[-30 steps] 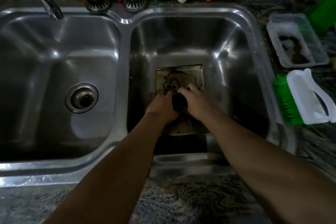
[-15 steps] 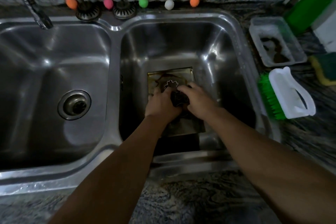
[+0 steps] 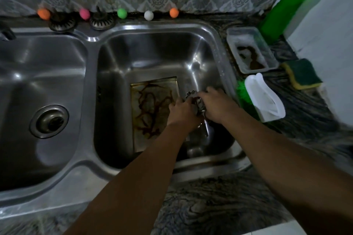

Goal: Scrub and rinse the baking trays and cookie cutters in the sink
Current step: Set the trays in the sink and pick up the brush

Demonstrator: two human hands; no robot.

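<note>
No legible labels | your left hand [image 3: 182,109] and right hand [image 3: 215,106] fingers clamped on cookie cutters [image 3: 193,95] in right sink basin [image 3: 145,49] | stained baking tray [image 3: 150,108] on basin floor | desk tub [image 3: 252,49] holds brown residue

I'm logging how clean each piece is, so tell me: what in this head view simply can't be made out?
- Cookie cutters: mostly covered by the left hand and right hand; count and dirt unclear.
- Baking tray: right side hidden by the left hand and forearm.
- Right basin drain: not visible.
- Faucet: cut off by the left edge.
- Plastic container: brown contents too dim to identify.
</note>
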